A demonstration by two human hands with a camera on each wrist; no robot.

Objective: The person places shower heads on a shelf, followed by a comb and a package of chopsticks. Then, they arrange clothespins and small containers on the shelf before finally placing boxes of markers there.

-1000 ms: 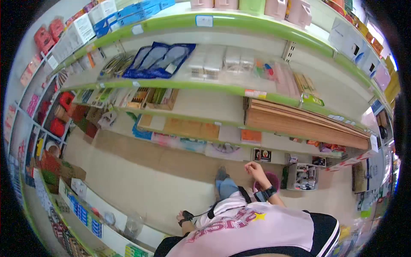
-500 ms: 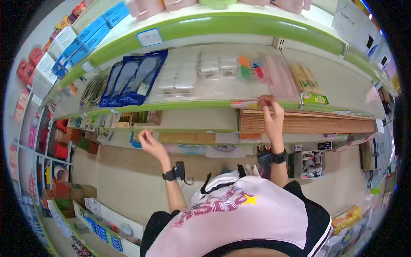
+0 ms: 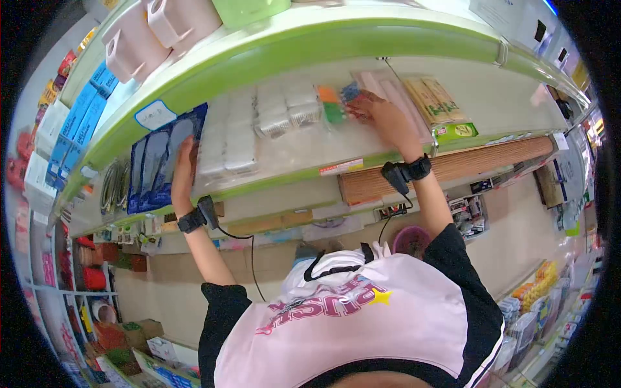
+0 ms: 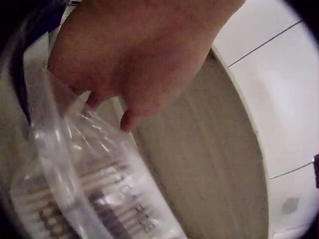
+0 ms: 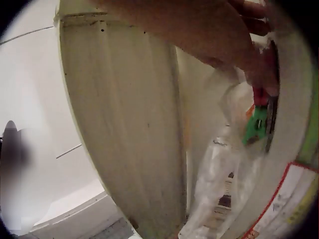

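On the shelf, my left hand (image 3: 185, 169) reaches between a blue pack (image 3: 155, 155) with grey soles showing and the clear packs of thin sticks (image 3: 226, 139). In the left wrist view its fingers (image 4: 127, 119) extend down beside the plastic wrapping of a stick pack (image 4: 114, 194). My right hand (image 3: 391, 126) reaches over small red, green and blue pieces in clear plastic, its fingertips at the red part. A green piece (image 5: 255, 124) shows just below this hand in the right wrist view. The fingers of both hands look extended and spread.
Pink containers (image 3: 184, 22) stand on the shelf above. Right of my right hand lie long pink packs and bamboo-coloured packs (image 3: 433, 100). Brown slatted sheets (image 3: 446, 171) fill the shelf below. On the floor stands a pink basket (image 3: 412, 240).
Both hands have risen from beside the body to the middle shelf. The left has reached in beside the clear packs, the right onto the coloured pieces. The view has moved closer to the shelf.
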